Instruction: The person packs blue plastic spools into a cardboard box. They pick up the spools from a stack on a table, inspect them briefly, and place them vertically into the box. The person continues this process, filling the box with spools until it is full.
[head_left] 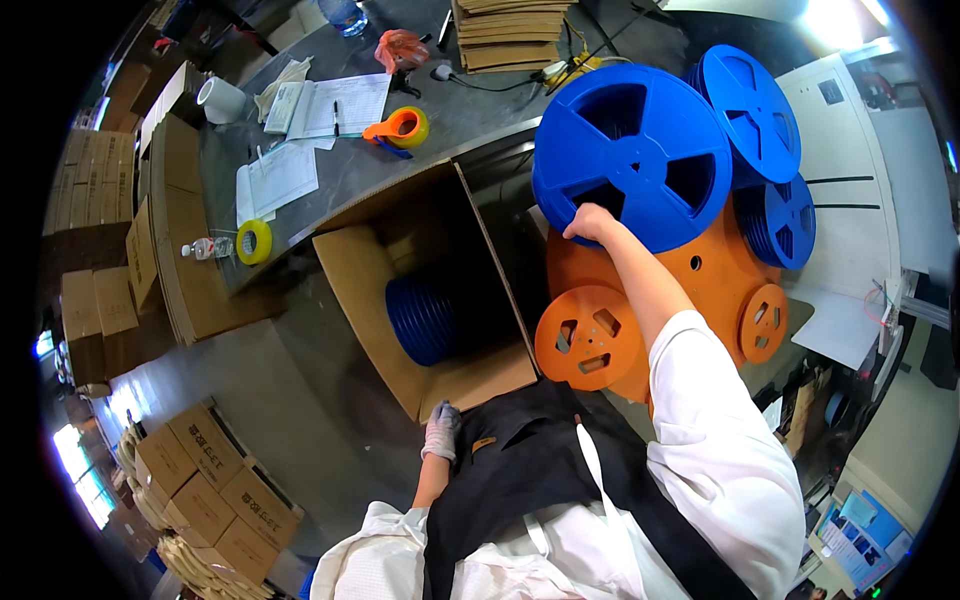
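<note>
**Partway along: some packed, more outside**

A row of dark-blue ribbed round reels (420, 318) already sits in the open brown cardboard carton (352, 285), with space beside it. Left outside, to the carton's right, are a large bright-blue round spoked reel (655, 150), a tilted stack of blue spoked reels (755, 110) and a smaller-looking blue reel stack (790, 225), near a broad flat orange disc (640, 272). By that, the work looks unfinished.

The large bright-blue reel lies directly at the bare right hand (592, 224), whose curled fingers pinch it at its lower-left window. The pale-gloved left hand (440, 432) is at the carton's near edge, well apart from that reel; its fingers are small and shadowed, so I cannot tell whether they grip.
</note>
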